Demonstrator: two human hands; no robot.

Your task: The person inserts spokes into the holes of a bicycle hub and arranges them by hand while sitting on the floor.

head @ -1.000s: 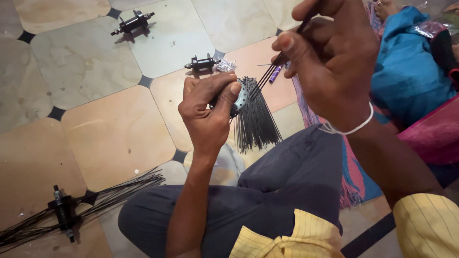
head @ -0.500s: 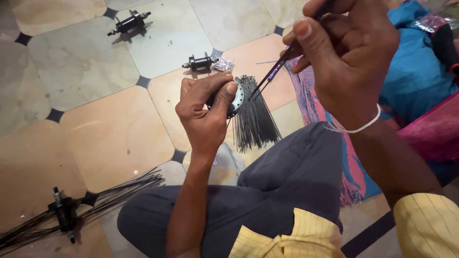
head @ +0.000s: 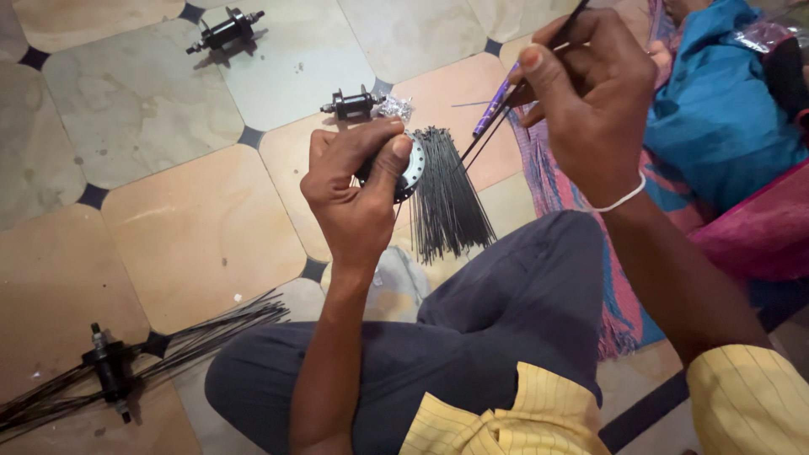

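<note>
1. Gripping a black wheel hub (head: 404, 168), the left hand (head: 354, 190) holds it above the floor (head: 194, 227), with a fan of black spokes (head: 451, 202) hanging from it.
2. Pinched shut, the right hand (head: 590, 101) holds thin spokes (head: 497, 114) slanting toward the hub.
3. Two bare hubs (head: 352, 104) (head: 226, 29) lie on the octagonal floor tiles near the far edge.
4. Another spoked hub (head: 109, 371) lies at the near-left corner.
5. Striped cloth (head: 624, 303) and blue fabric (head: 716, 109) lie along the right edge.

There is a single view, from a camera worn on the person's head. It looks steeply down and forward over the yellow sleeves (head: 742, 396) and the bent knee (head: 514, 295) onto the tiled floor (head: 194, 227). It sits close: the hands fill the upper middle and right of the frame.
</note>
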